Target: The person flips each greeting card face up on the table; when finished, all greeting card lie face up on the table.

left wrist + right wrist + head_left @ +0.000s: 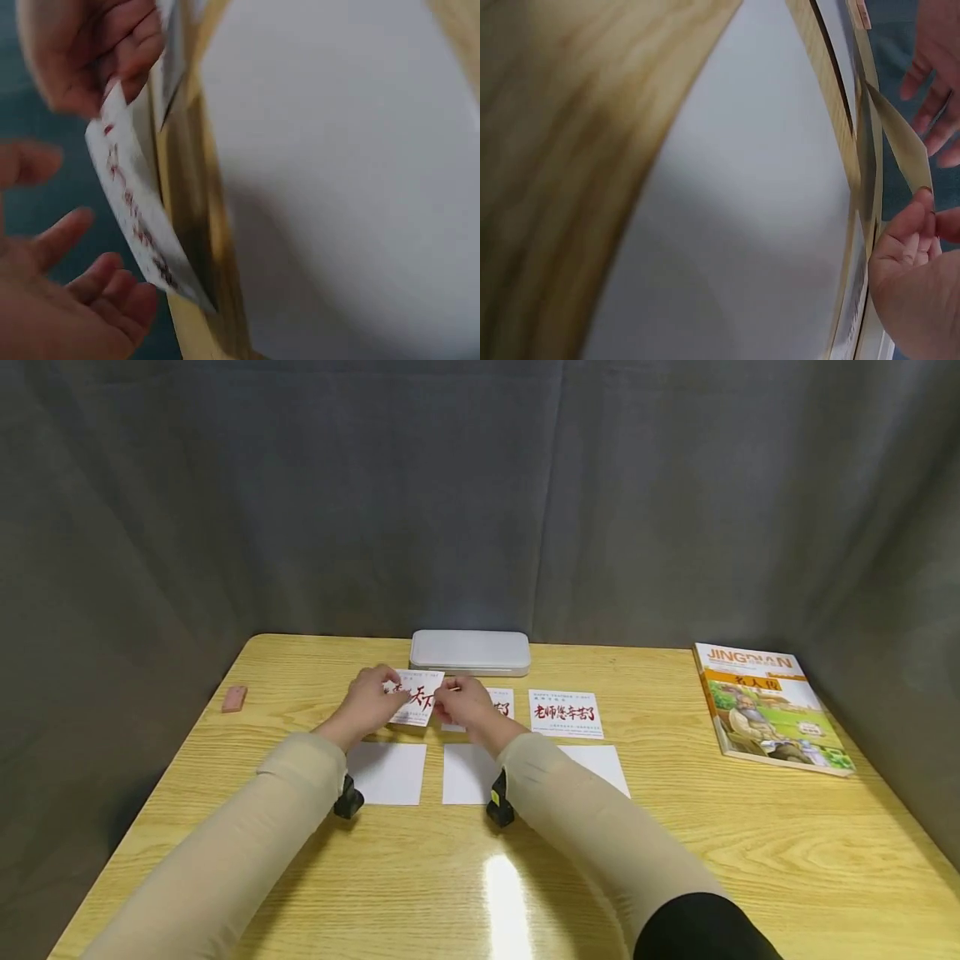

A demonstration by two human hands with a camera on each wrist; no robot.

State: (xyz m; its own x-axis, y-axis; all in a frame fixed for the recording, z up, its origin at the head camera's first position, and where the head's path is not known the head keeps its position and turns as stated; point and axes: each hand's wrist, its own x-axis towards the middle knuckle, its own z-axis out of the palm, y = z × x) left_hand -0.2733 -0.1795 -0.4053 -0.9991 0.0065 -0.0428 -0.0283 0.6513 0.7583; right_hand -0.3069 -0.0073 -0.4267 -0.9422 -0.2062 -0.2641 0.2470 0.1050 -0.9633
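In the head view a white card (417, 682) with red Chinese lettering is held up above the table. My right hand (467, 703) pinches its right edge between thumb and fingertips. My left hand (367, 703) is at the other end of the card, and in the left wrist view its fingers (56, 240) are spread just off the edge, gripping nothing. From the right wrist side, the card's plain back (901, 139) shows bowed. A second lettered card (501, 700) lies partly hidden behind my right hand, and a third lettered card (565, 714) lies flat to its right.
Nearer me lie a blank white card (388, 775) on the left, another (467, 774) in the middle, and one (600, 766) partly under my right forearm. A white case (470, 650) stands at the back, a pink eraser (234, 699) far left, a book (772, 710) far right.
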